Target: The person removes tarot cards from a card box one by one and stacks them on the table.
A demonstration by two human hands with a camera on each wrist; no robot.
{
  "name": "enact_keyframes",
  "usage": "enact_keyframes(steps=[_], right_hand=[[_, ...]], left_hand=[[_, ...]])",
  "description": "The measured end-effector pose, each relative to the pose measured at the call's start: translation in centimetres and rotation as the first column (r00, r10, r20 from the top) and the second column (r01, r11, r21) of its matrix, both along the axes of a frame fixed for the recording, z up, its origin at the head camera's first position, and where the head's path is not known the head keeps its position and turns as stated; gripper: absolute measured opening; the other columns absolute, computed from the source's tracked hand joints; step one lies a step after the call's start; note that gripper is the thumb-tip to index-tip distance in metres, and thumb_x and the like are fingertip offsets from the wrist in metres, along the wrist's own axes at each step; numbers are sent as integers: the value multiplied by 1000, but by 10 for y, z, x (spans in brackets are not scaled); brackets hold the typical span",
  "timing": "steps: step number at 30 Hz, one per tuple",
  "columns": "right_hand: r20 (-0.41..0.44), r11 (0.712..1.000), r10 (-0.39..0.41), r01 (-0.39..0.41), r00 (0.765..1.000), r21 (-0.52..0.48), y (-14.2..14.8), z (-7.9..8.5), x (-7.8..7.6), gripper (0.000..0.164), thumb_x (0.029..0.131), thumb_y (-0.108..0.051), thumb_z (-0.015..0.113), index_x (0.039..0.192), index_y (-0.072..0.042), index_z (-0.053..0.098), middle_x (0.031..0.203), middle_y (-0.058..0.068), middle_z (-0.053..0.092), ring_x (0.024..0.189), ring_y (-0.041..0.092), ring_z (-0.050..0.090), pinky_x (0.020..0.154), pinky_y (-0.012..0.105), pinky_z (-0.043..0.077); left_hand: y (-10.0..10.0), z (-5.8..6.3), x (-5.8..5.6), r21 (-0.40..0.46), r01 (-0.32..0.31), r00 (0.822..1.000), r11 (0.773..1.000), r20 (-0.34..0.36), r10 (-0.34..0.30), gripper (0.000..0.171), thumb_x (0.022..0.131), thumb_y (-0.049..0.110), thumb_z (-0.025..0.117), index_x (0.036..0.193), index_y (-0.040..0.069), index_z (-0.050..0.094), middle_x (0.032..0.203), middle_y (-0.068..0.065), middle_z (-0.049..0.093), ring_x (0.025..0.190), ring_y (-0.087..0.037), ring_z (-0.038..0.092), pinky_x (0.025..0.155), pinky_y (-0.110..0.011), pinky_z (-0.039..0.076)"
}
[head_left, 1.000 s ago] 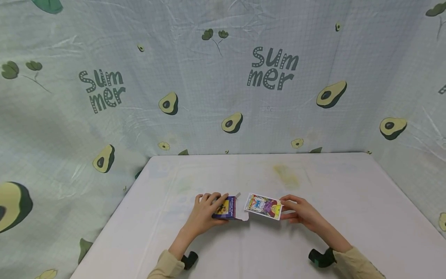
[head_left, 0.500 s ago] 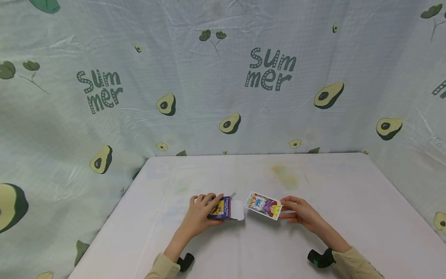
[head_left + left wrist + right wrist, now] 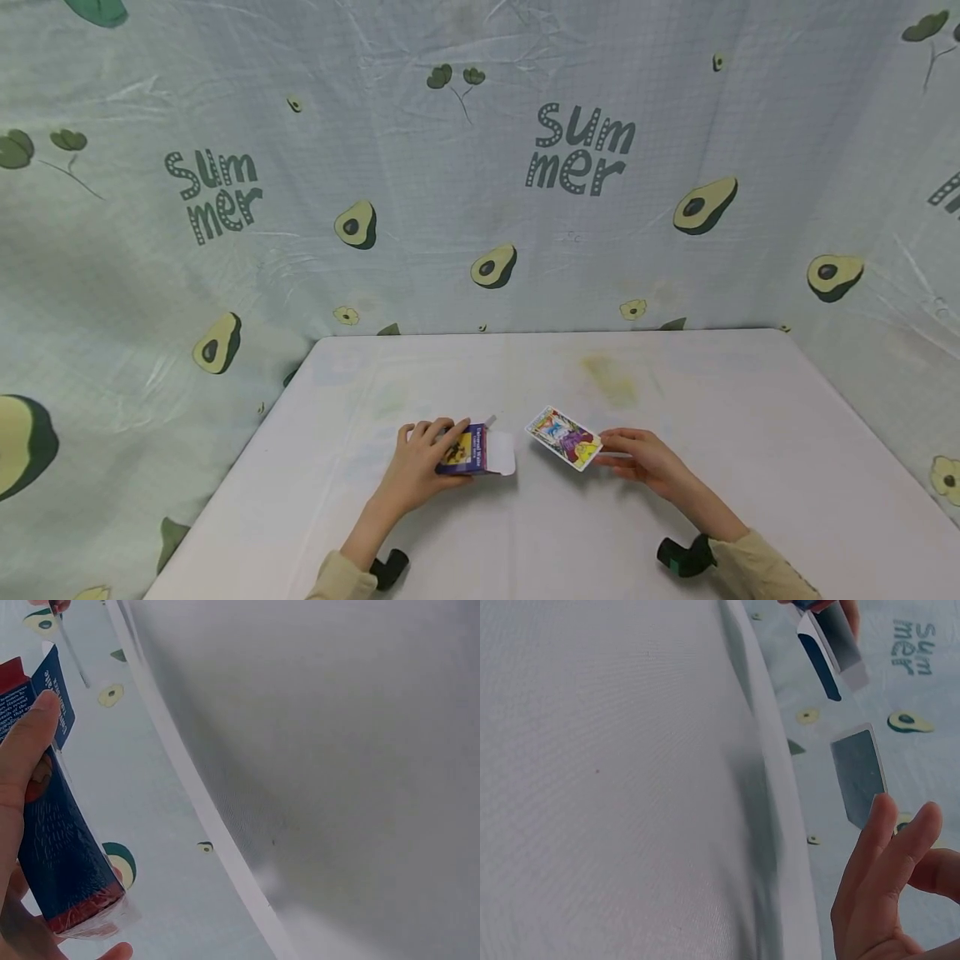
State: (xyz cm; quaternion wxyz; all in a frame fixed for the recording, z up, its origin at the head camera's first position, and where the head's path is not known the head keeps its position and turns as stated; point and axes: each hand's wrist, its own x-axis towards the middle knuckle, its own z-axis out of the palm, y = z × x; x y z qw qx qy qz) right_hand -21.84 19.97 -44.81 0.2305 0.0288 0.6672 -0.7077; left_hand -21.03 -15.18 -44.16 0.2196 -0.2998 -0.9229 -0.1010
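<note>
- White table (image 3: 585, 533) is seen from above; far edge and both side edges are shown.
- Yellowish stain (image 3: 609, 379) is seen toward the far edge, right of centre.
- Faint greenish tint (image 3: 392, 398) is seen on the far left part.
- Soft grey shadows (image 3: 450, 504) are cast across the front middle.
- Fine surface texture and a dark speck (image 3: 597, 771) are picked up in the right wrist view.

The box (image 3: 472, 450) reads "Universal Waite", the backdrop (image 3: 435, 167) "summer".
</note>
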Motion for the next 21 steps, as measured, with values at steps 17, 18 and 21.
enact_keyframes(steps=[17, 18, 21], right_hand=[[50, 991, -77, 82, 996, -105, -21, -3, -5, 44, 89, -10, 53, 124, 12, 38, 87, 2, 65, 79, 7, 65, 66, 15, 50], [55, 991, -81, 86, 995, -106, -21, -3, -6, 45, 89, -11, 53, 125, 12, 37, 87, 1, 65, 79, 7, 65, 66, 15, 50], [56, 988, -86, 93, 995, -126, -24, -3, -8, 46, 89, -11, 51, 125, 12, 35, 87, 1, 64, 80, 7, 65, 67, 15, 50]], left_hand=[[-3, 1, 1, 23, -7, 1000, 1000, 26, 6, 79, 61, 45, 77, 130, 20, 47, 113, -2, 52, 94, -21, 47, 85, -48, 34], [-2, 1, 1, 24, -6, 1000, 1000, 26, 6, 79, 61, 45, 77, 130, 20, 47, 113, -2, 52, 94, -21, 47, 85, -48, 34], [-2, 1, 2, 25, -7, 1000, 1000, 26, 6, 79, 61, 44, 77, 129, 20, 48, 112, -2, 52, 94, -20, 47, 85, -48, 34]])
